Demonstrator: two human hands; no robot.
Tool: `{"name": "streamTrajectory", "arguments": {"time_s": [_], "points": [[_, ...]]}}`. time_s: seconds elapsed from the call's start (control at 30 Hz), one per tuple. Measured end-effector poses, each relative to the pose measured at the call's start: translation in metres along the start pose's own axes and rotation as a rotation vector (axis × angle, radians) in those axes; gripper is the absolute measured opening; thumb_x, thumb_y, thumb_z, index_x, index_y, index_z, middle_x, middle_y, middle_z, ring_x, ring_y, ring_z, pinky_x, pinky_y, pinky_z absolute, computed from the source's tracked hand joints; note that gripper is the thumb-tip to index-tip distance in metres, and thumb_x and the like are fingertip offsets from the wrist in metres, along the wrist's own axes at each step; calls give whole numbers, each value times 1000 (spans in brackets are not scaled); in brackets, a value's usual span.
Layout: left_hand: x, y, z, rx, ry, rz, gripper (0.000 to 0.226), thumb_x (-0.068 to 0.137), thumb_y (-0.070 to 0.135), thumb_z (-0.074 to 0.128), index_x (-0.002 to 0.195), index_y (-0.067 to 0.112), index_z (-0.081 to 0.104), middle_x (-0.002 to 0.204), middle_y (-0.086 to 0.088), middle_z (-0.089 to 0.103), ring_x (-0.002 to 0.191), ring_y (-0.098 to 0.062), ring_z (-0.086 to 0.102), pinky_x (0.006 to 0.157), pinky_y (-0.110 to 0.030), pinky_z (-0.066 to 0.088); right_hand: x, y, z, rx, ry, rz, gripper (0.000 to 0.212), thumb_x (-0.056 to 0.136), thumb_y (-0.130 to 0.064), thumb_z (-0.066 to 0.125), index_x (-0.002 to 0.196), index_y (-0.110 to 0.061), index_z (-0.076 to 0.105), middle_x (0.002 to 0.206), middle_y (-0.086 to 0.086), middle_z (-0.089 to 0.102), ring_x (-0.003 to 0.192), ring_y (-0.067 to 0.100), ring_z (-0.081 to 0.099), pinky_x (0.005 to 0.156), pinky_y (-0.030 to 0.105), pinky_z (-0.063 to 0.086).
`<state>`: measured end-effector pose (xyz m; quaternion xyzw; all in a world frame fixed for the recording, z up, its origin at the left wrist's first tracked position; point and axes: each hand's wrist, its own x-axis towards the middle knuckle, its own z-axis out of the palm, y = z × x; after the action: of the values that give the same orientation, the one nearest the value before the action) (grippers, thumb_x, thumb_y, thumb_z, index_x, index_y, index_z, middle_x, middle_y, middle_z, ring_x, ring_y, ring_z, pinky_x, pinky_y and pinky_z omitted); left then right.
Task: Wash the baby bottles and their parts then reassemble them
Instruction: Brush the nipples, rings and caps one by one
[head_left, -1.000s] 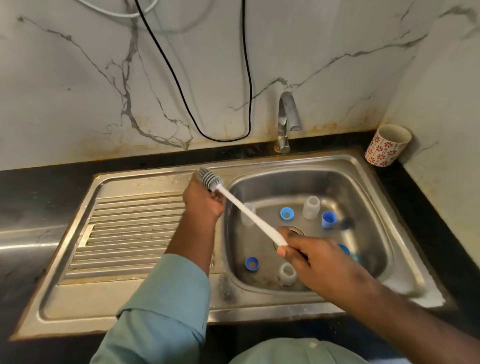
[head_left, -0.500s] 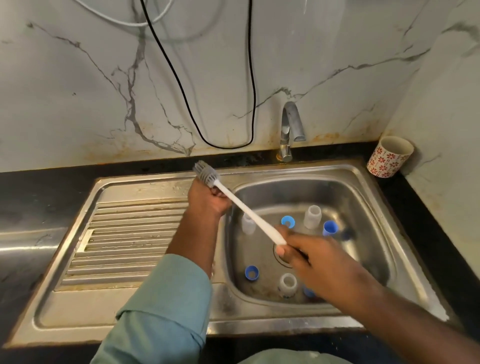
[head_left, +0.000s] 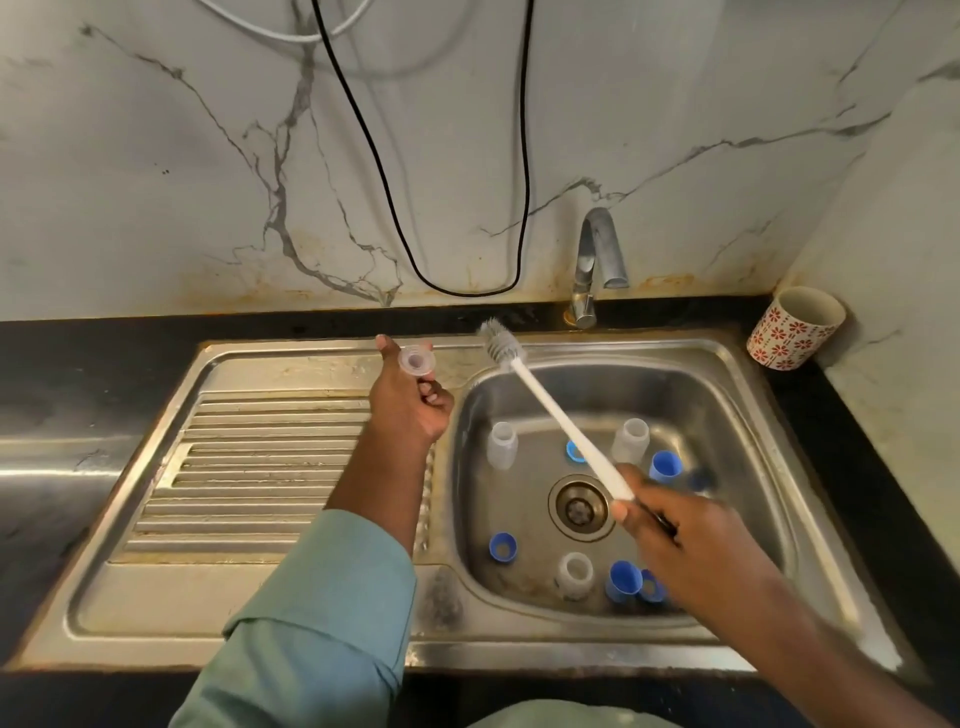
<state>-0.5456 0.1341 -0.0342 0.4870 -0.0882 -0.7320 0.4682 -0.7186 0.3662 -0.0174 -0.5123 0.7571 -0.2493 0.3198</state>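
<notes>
My left hand pinches a clear silicone teat over the back of the steel drainboard. My right hand grips the white handle of a bottle brush, whose grey bristle head points up to the right of the teat, apart from it. In the sink basin stand three small clear bottles. Several blue caps and rings lie around the drain.
A steel tap rises behind the basin. A white cup with red flowers leans in the back right corner. A black cable hangs against the marble wall. Black counter surrounds the sink.
My left hand has moved left and opened toward the camera, showing the teat. The brush head has drawn away from it to the right.
</notes>
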Motion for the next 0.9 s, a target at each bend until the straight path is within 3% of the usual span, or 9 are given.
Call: {"name": "streamTrajectory", "arguments": {"time_s": [0.1,0.23,0.33,0.47,0.53,0.7,0.77,0.9], "points": [[-4,-10,4,84,-95,-4,61,92,69,37,114,19,63,57,3,39,33,-2,36,33,-11,30,-4,-9,6,96,21,-61,15,96,-32,54,101,-46,59,55,-9,51,45,4,45,47,18,42],[-12,-25,9,95,-250,-21,64,88,71,42,101,11,61,63,-1,52,48,-5,48,42,-15,43,-7,-13,17,132,-20,-43,26,96,-33,56,121,-38,62,59,-12,52,50,4,47,53,19,44],[-18,-34,7,82,-334,-14,60,90,66,46,107,10,64,75,-4,59,65,-10,54,58,-21,50,-4,-15,17,156,-7,-31,27,98,-32,53,124,-35,60,57,-11,51,50,3,45,53,20,45],[-25,-42,-2,105,-409,24,30,99,25,54,127,14,58,99,-12,70,89,-23,67,78,-32,59,0,-19,15,158,-20,3,26,99,-32,51,124,-35,57,60,-3,49,51,4,45,55,26,50],[-27,-44,-6,133,-377,60,23,98,10,54,120,11,60,106,-16,73,96,-27,71,83,-36,60,0,-21,15,161,-23,18,25,99,-33,51,123,-36,57,61,-2,50,52,6,46,57,32,52],[-29,-36,-10,33,-294,76,1,100,14,54,101,15,55,107,-25,70,96,-34,71,81,-42,61,-11,-20,17,179,-31,5,24,99,-33,51,121,-37,59,61,-2,51,52,6,47,51,31,49],[-29,-36,-9,87,-306,144,6,102,15,51,106,13,55,108,-22,70,101,-35,70,84,-42,60,-13,-22,21,215,-62,46,26,99,-34,51,123,-37,59,58,-6,50,50,4,47,49,22,43],[-32,-32,0,232,-242,302,11,102,17,49,107,12,58,107,-18,71,98,-34,71,84,-43,59,-8,-31,16,240,-116,82,16,100,-35,47,110,-33,59,51,-8,44,43,3,40,45,20,39]]}}
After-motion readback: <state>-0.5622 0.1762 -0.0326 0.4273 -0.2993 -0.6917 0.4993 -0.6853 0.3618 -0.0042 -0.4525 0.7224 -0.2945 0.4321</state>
